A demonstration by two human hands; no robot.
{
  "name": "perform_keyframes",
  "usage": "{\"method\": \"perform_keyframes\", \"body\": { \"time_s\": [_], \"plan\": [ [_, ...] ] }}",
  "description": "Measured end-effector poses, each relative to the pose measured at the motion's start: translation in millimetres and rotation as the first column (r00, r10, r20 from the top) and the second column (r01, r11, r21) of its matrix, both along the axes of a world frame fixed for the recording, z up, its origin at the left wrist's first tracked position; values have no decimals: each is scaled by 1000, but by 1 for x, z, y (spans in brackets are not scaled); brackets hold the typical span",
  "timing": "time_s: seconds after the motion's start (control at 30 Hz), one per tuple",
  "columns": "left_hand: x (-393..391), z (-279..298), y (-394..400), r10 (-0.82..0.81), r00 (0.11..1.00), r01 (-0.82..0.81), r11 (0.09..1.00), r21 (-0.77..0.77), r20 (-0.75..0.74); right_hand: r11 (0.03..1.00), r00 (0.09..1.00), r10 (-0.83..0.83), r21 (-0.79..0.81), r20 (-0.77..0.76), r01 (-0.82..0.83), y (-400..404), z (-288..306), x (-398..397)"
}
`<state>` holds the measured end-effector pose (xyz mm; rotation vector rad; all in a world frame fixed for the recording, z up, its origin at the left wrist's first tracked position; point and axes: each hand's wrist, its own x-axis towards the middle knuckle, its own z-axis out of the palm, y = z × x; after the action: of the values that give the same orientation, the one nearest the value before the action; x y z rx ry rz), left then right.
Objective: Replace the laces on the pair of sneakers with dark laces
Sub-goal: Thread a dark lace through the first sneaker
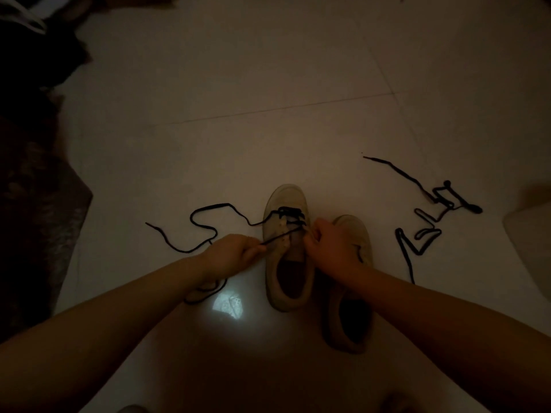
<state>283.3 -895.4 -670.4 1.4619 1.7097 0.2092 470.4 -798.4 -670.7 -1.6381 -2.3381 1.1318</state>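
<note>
Two sneakers stand side by side on the floor [268, 84], the left sneaker [287, 251] slightly ahead of the right sneaker [348, 293]. One lace [205, 228] trails left (from the left sneaker's eyelets); a loose lace [429, 225] lies well right.

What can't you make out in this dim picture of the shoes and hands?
Head view:
- Second sneaker: its eyelets are hidden by the right hand and forearm.
- What the right hand pinches: covered by its own fingers.
- Dark lace under the left hand: partly hidden by the forearm.
- Dark objects, left edge: too dim to identify.
</note>
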Motion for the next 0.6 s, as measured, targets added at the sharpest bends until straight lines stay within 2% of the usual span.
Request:
{"method": "perform_keyframes", "body": {
  "time_s": [0.1,0.17,0.23,0.27,0.3,0.4,0.47,0.53,0.6],
  "plan": [
    [-4,3,0,-9,996,18,994,-111,84,1000,1000,13,-15,-17,-13,0,-1,-2],
    [-5,3,0,98,990,-87,990,-110,97,999,999,41,-31,6,-40,1,-1,-2],
    [-11,2,3,299,954,-298,948,110,8,996,996,89,-34,26,-88,3,0,-3],
    [-14,1,7,337,939,-317,924,213,-66,993,993,113,-30,35,-112,3,0,-4],
    [-17,0,11,324,936,-284,926,251,-139,991,990,132,-28,41,-131,3,0,-5],
    [-10,-8,28,172,942,-150,984,97,-287,982,982,183,-47,55,-181,1,2,-8],
    [-2,-16,34,155,933,-153,988,34,-323,980,979,196,-48,63,-193,0,4,-9],
    [1,-24,33,155,930,-151,988,40,-332,980,979,195,-42,65,-193,1,7,-8],
    [-7,-26,25,162,916,-127,985,118,-368,982,980,189,-41,64,-186,2,8,-6]
  ]
}}
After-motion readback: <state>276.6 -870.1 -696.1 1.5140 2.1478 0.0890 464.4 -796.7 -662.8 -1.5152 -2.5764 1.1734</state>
